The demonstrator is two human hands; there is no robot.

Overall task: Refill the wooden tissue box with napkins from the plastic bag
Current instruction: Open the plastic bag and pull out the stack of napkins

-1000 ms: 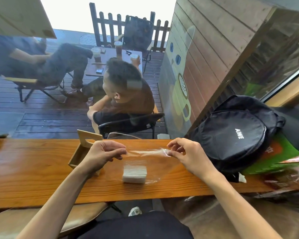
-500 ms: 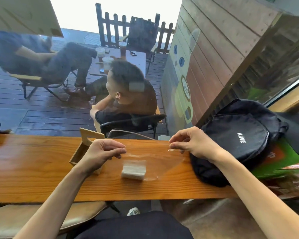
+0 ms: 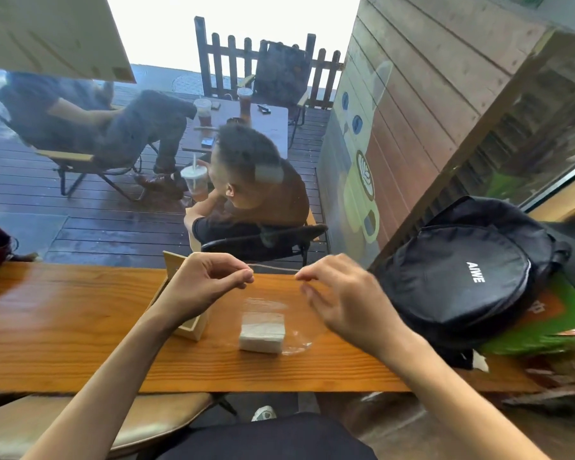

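Stack of white napkins point(image 3: 262, 332) lies flat on the wooden counter point(image 3: 63, 327), inside a clear plastic bag point(image 3: 296, 343). Stack is a squat block, long axis running left to right along the counter, broad face up. Bag film hard to trace; a glossy patch shows beyond the stack and a curved edge to its right, so the bag seems to run away from the viewer, mouth at the far end.

Wooden tissue box point(image 3: 183, 313) sits just left of the napkins, near but not touching. Open top, light wood, long axis angled away toward the window, a raised panel at its far end. Left forearm crosses over it and hides most of the inside.

Left hand point(image 3: 206, 287) is raised above the counter, wrist bent, thumb and forefinger pinched together at the tip, other fingers curled in. It appears to pinch the bag's edge, though the film there is too faint to be sure.

Right hand point(image 3: 342, 303) hovers to the right of the stack, palm down, fingers spread loose and motion-blurred, gripping nothing visible. Forefinger points left toward the left hand's pinch, a small gap between.

Black backpack point(image 3: 462, 280) rests on the counter at right.
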